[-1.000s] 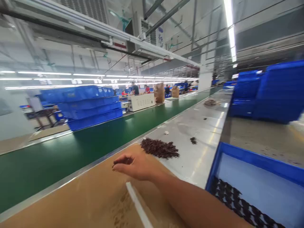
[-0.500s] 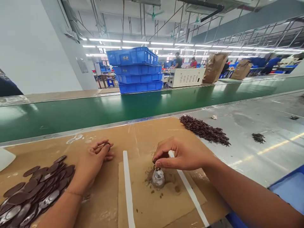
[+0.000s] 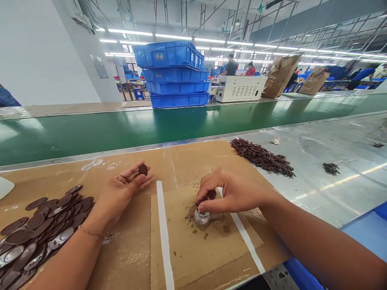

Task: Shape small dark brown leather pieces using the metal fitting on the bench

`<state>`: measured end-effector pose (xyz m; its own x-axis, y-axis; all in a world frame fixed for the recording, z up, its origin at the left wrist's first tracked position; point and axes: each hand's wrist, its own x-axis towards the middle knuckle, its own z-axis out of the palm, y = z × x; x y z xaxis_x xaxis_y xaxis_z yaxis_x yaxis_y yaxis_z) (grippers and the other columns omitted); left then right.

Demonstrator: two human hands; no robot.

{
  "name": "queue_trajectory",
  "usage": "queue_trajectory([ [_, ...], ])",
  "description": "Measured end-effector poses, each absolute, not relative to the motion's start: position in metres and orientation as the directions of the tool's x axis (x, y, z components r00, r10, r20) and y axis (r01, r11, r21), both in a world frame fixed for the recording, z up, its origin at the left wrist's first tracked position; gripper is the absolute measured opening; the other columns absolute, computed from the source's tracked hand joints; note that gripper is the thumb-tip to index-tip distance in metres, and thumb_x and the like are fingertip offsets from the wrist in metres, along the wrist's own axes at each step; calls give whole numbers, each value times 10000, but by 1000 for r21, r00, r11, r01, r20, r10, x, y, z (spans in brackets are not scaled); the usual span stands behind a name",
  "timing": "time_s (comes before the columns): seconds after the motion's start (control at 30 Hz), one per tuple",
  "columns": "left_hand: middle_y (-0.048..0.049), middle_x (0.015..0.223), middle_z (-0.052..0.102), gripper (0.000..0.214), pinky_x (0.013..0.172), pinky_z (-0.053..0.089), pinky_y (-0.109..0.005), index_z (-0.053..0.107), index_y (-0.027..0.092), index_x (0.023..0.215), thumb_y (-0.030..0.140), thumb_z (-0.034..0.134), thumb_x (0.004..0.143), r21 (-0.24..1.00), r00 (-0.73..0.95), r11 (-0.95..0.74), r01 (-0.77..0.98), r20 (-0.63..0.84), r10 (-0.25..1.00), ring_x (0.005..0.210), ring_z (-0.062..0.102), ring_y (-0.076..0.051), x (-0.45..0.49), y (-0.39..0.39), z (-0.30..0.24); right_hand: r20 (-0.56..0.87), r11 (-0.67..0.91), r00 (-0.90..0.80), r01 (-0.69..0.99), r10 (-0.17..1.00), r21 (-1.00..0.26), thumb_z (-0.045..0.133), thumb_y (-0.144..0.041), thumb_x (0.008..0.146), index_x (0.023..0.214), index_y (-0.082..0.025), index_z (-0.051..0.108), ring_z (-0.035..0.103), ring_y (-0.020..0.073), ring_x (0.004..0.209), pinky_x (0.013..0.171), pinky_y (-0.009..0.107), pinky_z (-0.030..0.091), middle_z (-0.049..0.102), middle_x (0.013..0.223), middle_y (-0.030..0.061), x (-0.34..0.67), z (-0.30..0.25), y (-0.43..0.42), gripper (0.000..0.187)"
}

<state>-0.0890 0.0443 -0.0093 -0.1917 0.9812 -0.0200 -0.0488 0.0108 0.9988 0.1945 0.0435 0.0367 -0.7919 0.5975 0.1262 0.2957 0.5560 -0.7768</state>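
Note:
My left hand (image 3: 128,183) is turned palm up above the brown sheet and holds a small, round, dark brown disc (image 3: 143,169) between thumb and fingers. My right hand (image 3: 222,193) pinches a small dark brown piece at the mouth of a little clear jar (image 3: 202,219); the fingers hide most of that piece. The jar stands on a cardboard pad (image 3: 193,257) with two white strips, and dark wet spots and crumbs lie around it. To the left of my left forearm lies a heap of dark brown oval pieces (image 3: 36,221), some with shiny faces.
A pile of thin, dark brown twisted bits (image 3: 263,158) lies beyond my right hand, and a smaller clump (image 3: 331,168) sits on the grey metal table (image 3: 311,193). Behind runs a green conveyor belt (image 3: 181,125). Stacked blue crates (image 3: 178,86) stand past it; people work farther back.
My left hand has opened out and turned up, showing the disc's face. My right fingers have come down onto the jar's mouth with the small piece. The camera view has tilted down slightly.

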Motion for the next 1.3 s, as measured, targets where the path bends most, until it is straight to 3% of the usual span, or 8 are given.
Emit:
queue_trajectory([
  [0.17, -103, 1160, 672, 578, 819, 595, -240, 605, 159, 1212, 243, 806, 677, 996, -221, 23, -90, -42, 974, 984, 680, -213, -85, 43, -2, 110, 551, -797, 303, 594, -778, 683, -304, 814, 902, -141, 757, 616, 107, 677, 665, 210, 500, 716, 803, 47, 194, 35, 44, 199],
  [0.3, -92, 1054, 704, 614, 820, 581, -194, 622, 169, 1179, 283, 861, 625, 993, -206, 31, -113, -54, 977, 976, 680, -202, -87, 42, -2, 110, 549, -799, 298, 591, -781, 698, -300, 797, 892, -124, 756, 617, 113, 680, 657, 217, 496, 711, 796, 58, 194, 34, 44, 208],
  [0.47, -21, 995, 677, 508, 845, 570, -194, 671, 197, 1055, 326, 873, 607, 996, -225, -61, -57, 46, 973, 954, 670, -169, -91, 41, -2, 125, 557, -801, 287, 586, -779, 693, -277, 799, 881, -122, 754, 614, 109, 665, 642, 218, 491, 707, 790, 49, 194, 37, 43, 187],
  [0.63, -17, 1060, 643, 473, 819, 579, -208, 678, 204, 1027, 327, 870, 612, 999, -220, -34, -43, 23, 975, 884, 672, -144, -90, 38, 0, 181, 557, -741, 297, 647, -775, 671, -249, 799, 834, -116, 740, 616, 109, 655, 643, 220, 487, 695, 771, 41, 195, 43, 42, 154],
  [0.8, -16, 1086, 645, 562, 788, 581, -196, 667, 235, 1117, 324, 874, 602, 998, -194, -43, -37, 35, 980, 816, 685, -130, -86, 35, 0, 101, 539, -767, 344, 634, -769, 655, -216, 783, 809, -125, 741, 597, 102, 625, 625, 216, 469, 689, 729, 27, 194, 42, 42, 128],
  [0.97, -30, 1127, 668, 598, 821, 535, -127, 670, 238, 1127, 314, 888, 575, 999, -202, 26, -21, -30, 979, 930, 685, -147, -82, 34, 2, 65, 536, -771, 377, 633, -756, 663, -219, 764, 792, -117, 737, 573, 92, 597, 597, 211, 452, 676, 705, 22, 194, 39, 43, 129],
  [1.17, -37, 1169, 648, 581, 980, 500, -280, 661, 243, 1145, 331, 867, 608, 999, -204, 13, 33, -7, 979, 1037, 657, -212, -81, 35, 3, 55, 537, -774, 385, 631, -750, 667, -196, 746, 791, -127, 738, 581, 89, 609, 606, 207, 450, 674, 719, 13, 193, 36, 43, 108],
  [1.3, -19, 1163, 652, 559, 848, 554, -199, 670, 259, 1128, 324, 868, 609, 999, -165, -15, 43, 22, 986, 940, 683, -173, -82, 33, 1, 56, 528, -766, 387, 641, -756, 667, -213, 750, 797, -134, 739, 588, 102, 618, 623, 220, 459, 676, 721, 23, 194, 40, 42, 118],
])
